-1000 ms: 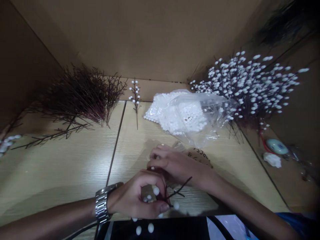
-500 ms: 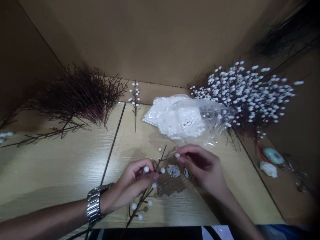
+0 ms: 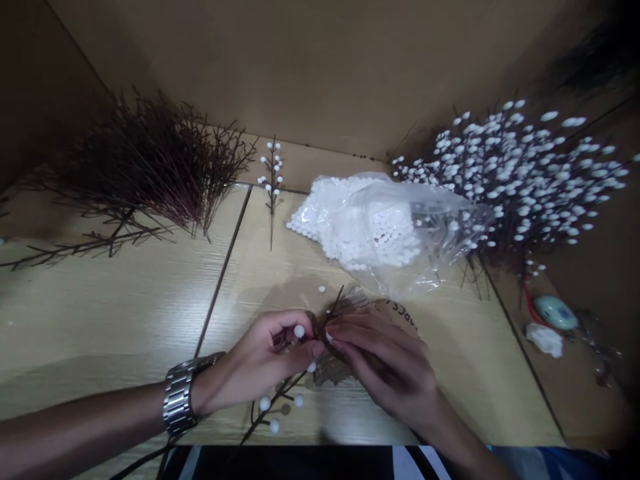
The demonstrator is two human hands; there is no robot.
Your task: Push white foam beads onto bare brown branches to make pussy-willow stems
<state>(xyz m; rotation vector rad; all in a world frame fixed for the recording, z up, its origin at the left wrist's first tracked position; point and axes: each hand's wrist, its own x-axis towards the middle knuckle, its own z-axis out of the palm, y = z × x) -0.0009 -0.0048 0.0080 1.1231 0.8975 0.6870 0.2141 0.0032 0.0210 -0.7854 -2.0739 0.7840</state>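
Twig slants over the table, clamped in my left hand, my right hand pinching what, on my feed, looks like a white bead beside it, so an off-centre pinch could drop that bead.

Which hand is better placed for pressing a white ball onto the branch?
Probably the right hand: its fingertips pinch a white ball close beside the branch. The left hand grips that branch, so it seems better for steadying.
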